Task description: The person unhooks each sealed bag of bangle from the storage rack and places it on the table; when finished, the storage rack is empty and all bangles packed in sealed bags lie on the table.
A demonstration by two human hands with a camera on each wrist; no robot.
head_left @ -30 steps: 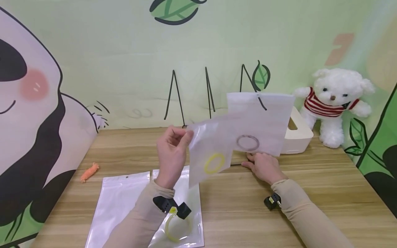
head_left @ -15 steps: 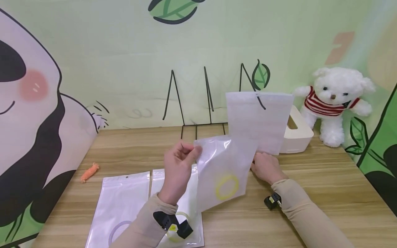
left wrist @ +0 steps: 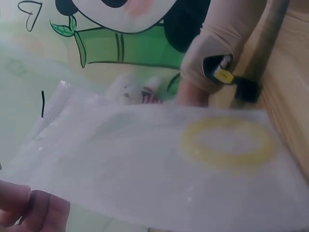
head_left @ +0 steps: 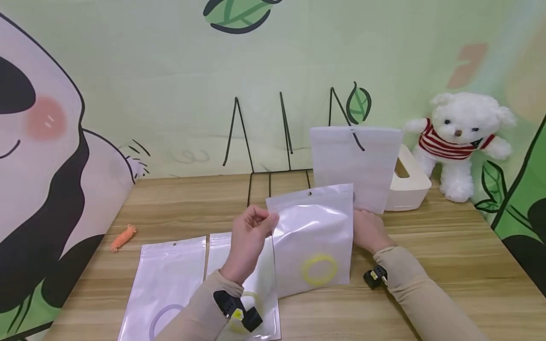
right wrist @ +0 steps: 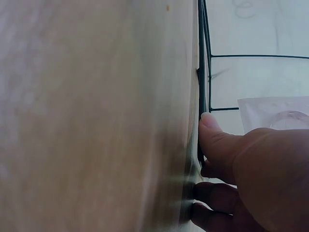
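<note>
My left hand (head_left: 247, 244) pinches the left edge of a white zip bag (head_left: 309, 232), held upright over the table. A yellow ring (head_left: 305, 271) shows through its lower part, and a hang hole is at its top. In the left wrist view the same ring (left wrist: 193, 150) is blurred. My right hand (head_left: 370, 230) is low behind the bag's right edge, its fingers hidden in the head view. The right wrist view shows its thumb and fingers gripping the black wire rack (right wrist: 202, 87) at its base. Another white bag (head_left: 341, 163) hangs on the rack's right hook.
Two more white zip bags lie at the front left: one with a pale purple ring (head_left: 155, 319), the other partly under my left forearm. An orange candy-shaped piece (head_left: 123, 237) lies left. A white box (head_left: 409, 194) and teddy bear (head_left: 456, 149) stand at the back right.
My left hand has brought the bag down and slightly right, turning its face toward me, so its top edge and hang hole show. My right hand has stayed low at the rack.
</note>
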